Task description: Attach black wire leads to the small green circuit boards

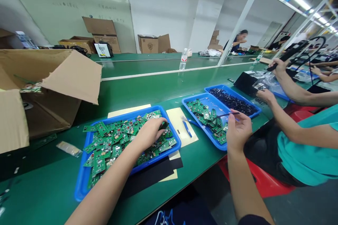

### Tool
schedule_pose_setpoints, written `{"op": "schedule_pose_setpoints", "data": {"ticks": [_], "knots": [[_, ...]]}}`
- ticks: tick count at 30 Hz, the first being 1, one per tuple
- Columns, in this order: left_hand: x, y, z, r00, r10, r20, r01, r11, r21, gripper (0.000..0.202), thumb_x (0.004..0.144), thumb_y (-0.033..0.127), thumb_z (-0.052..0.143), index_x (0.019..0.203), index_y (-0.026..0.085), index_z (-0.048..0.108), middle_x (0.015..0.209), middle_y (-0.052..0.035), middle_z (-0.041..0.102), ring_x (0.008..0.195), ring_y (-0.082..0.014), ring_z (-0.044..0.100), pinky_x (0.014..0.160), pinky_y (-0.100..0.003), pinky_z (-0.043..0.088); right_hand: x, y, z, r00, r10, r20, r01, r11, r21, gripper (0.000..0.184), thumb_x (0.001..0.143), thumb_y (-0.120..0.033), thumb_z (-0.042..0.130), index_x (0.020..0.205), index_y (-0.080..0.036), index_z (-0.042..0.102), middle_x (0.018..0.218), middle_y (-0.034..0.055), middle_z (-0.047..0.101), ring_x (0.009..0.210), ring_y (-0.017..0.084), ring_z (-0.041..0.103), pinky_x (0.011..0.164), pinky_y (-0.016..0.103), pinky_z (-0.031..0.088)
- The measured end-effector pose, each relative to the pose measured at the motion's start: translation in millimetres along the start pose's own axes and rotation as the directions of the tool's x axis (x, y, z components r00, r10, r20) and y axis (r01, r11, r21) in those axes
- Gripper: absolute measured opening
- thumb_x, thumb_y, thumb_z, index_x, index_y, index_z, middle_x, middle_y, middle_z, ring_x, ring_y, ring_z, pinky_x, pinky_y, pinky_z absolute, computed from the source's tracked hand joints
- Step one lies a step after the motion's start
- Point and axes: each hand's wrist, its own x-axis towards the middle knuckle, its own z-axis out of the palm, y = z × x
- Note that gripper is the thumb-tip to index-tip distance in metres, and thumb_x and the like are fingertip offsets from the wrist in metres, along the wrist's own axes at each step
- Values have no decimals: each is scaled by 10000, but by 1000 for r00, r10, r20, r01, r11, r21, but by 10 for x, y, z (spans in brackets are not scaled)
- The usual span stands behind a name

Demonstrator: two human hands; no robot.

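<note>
My left grip point(149, 132) is down in the first blue tray point(81, 181), thumb and fingers curled among the green circuit boards point(99, 163) heaped there; I cannot tell whether they have closed on one. My right grip point(239, 132), raised to the right of that tray, is pinched together on a thin dark strip point(224, 115), its other end over a second blue tray point(217, 105). This second tray sits on the green worktop point(142, 89), right of the first, with more boards in it; a third tray point(257, 112) of small dark parts point(229, 100) lies farther right of the first. Just right of the first tray, blue-handled pliers point(187, 129) rest on yellow paper point(174, 116). An open cardboard box point(75, 74) stands left of it, a bottle point(183, 59) beyond it, and a co-worker in teal point(311, 144) well to its right.
</note>
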Motion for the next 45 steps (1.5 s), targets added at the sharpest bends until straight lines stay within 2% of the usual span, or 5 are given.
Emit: {"op": "schedule_pose_setpoints", "data": {"ticks": [11, 17, 22, 32, 45], "knots": [[-216, 341, -704, 833, -503, -229, -64, 323, -944, 190, 733, 297, 662, 839, 147, 612, 662, -1, 621, 649, -121, 565, 651, -234, 435, -280, -1357, 1160, 786, -257, 563, -98, 846, 524, 186, 819, -213, 589, 1004, -212, 607, 861, 21, 666, 750, 130, 669, 704, 273, 571], [-454, 376, -968, 746, -567, -350, -132, 389, -912, 152, 717, 233, 679, 856, 174, 660, 703, 8, 624, 655, -113, 550, 625, -219, 428, -532, -1623, 1298, 693, -414, 590, -11, 812, 583, 263, 874, -180, 517, 1126, -222, 582, 966, 42, 676, 841, 147, 665, 771, 297, 568], [-454, 385, -975, 781, -517, -351, -65, 491, -869, 160, 728, 275, 697, 841, 163, 677, 759, -9, 633, 717, -128, 546, 664, -232, 426, -543, -1655, 1200, 513, -533, 672, 56, 803, 594, 285, 874, -162, 507, 1145, -224, 567, 1040, 50, 679, 944, 168, 644, 831, 316, 548], [-410, 391, -964, 808, -480, -341, 53, 636, -770, 172, 762, 304, 646, 708, 144, 612, 604, 27, 490, 571, -93, 399, 523, -217, 319, -379, -1617, 1116, 402, -531, 746, 158, 842, 515, 308, 881, -144, 454, 1155, -221, 574, 1055, 60, 673, 890, 170, 645, 792, 335, 547], [-412, 422, -982, 886, -409, -217, 74, 588, -805, 151, 736, 296, 669, 696, 151, 664, 620, 7, 524, 575, -106, 424, 535, -229, 351, -284, -1457, 1180, 536, -571, 621, 337, 820, 463, 407, 853, -116, 469, 1231, -231, 566, 1238, 121, 558, 828, 188, 644, 786, 411, 554]]}}
